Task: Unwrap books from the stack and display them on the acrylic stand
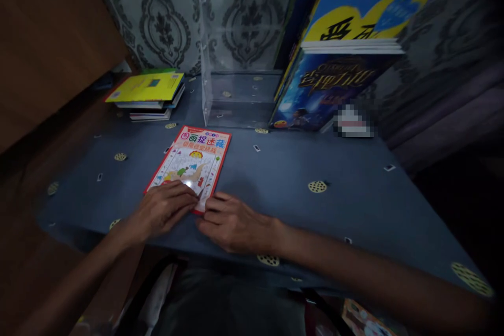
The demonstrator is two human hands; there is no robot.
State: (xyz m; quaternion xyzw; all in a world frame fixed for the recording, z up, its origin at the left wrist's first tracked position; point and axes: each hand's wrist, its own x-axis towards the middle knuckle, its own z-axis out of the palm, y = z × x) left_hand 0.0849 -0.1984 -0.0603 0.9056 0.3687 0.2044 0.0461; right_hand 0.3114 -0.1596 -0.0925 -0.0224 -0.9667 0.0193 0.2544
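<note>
Your hide-and-seek picture book (197, 155), left of centre, has a glossy paper cover throwing back a bright spot of light. Beneath it you have a matt, smooth-looking fabric tablecloth (275, 184). At upper centre, your book rack (240, 114) is clear, shiny plastic; at upper right, the dark-blue book (315, 97) has a smooth paper cover. The upper-left brown panel (51, 37) looks like matt wood.
</note>
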